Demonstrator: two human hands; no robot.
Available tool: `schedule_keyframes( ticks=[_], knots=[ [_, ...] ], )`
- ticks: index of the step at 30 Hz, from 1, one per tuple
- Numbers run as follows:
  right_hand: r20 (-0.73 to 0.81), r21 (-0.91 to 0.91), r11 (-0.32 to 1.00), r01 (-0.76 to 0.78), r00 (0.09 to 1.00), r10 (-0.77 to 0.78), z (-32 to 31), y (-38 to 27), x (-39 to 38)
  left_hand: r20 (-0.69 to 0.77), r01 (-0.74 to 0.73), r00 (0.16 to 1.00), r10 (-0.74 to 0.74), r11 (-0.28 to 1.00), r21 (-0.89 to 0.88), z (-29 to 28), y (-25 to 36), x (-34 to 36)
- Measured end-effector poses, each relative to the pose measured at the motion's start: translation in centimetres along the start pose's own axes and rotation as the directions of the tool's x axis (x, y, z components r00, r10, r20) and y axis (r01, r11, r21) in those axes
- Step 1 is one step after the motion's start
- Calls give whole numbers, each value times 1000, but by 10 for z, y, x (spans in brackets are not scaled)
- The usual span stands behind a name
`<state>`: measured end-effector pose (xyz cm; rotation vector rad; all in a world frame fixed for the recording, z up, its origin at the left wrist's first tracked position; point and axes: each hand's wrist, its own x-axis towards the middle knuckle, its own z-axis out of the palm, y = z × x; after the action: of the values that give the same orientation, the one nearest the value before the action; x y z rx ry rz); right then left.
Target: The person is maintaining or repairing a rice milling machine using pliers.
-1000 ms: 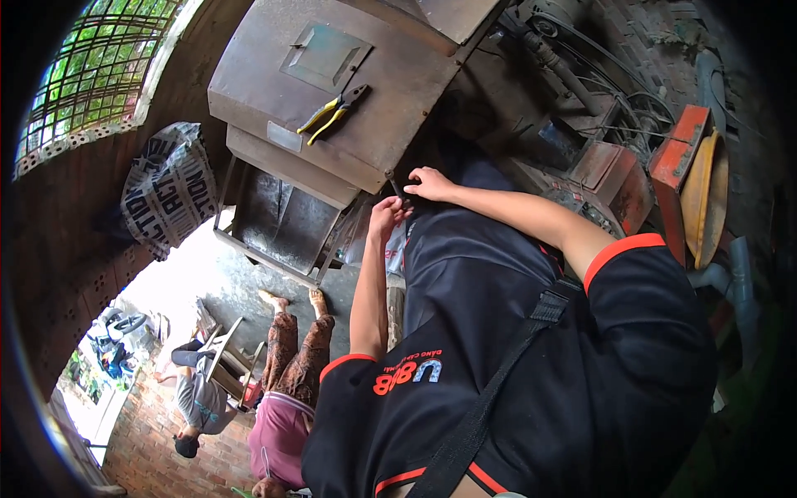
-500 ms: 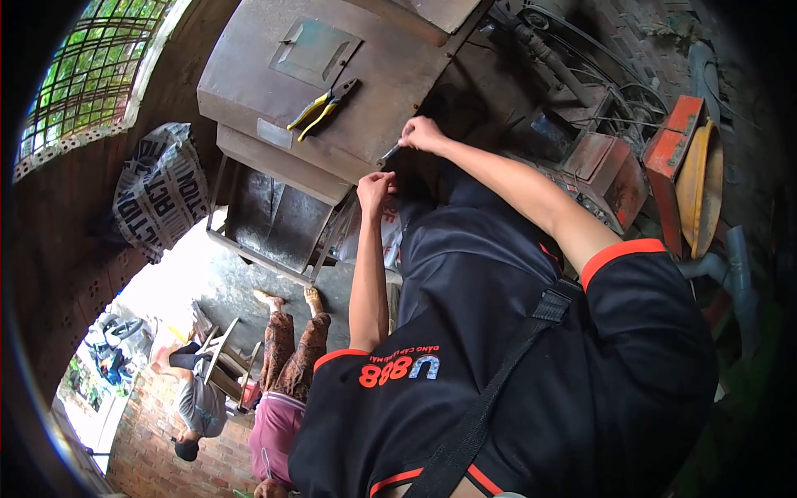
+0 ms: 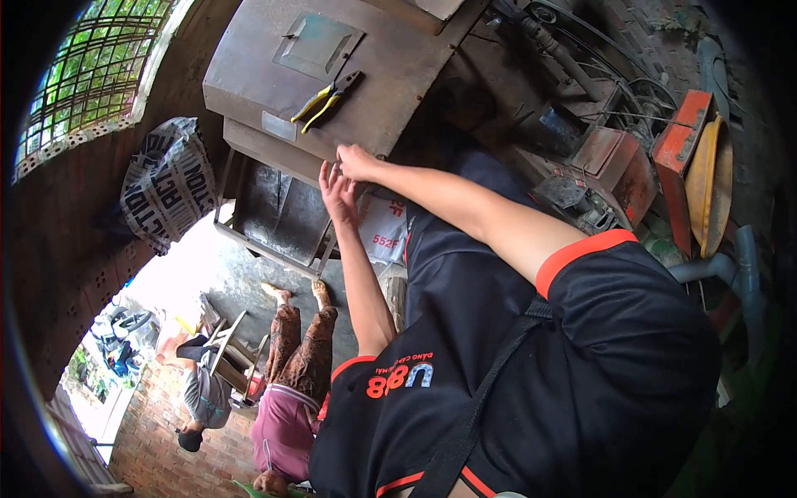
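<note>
My right hand is closed at the lower front edge of a brown metal machine housing. What its fingers hold, if anything, is hidden. Just below it, my left hand is raised with its fingers apart, the tips close to the right hand and the housing's edge. Yellow-handled pliers lie on top of the housing, beyond both hands. Beside them is a square metal hatch with a small latch.
An open metal chute sits under the housing, near a printed white sack. Red machinery and a yellow wheel stand at right. Another sack hangs at left. Two people are at lower left.
Both hands have shifted left along the housing's edge. The slim metal tool seen in my right hand no longer shows. My left hand's fingers have spread. The pliers stay on the housing.
</note>
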<state>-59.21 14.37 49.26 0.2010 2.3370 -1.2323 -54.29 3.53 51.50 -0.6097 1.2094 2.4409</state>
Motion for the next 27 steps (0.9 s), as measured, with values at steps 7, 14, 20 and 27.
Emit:
schedule_keyframes(
  ticks=[7, 14, 20, 27],
  knots=[
    [240, -76, 988, 136, 964, -114, -2, 17, -39, -224, 160, 970, -95, 943, 293, -31, -29, -12],
    [-135, 60, 995, 77, 988, -68, -40, 44, -100, -84, 420, 907, -413, 869, 260, -35, -76, -29],
    [626, 263, 770, -582, 710, 323, -67, 114, -102, 20, 372, 878, -479, 708, 600, 15, -93, -17],
    [346, 689, 589, -423, 906, 245, -99, 132, -87, 62, 518, 832, -552, 811, 272, 64, -101, 15]
  ],
)
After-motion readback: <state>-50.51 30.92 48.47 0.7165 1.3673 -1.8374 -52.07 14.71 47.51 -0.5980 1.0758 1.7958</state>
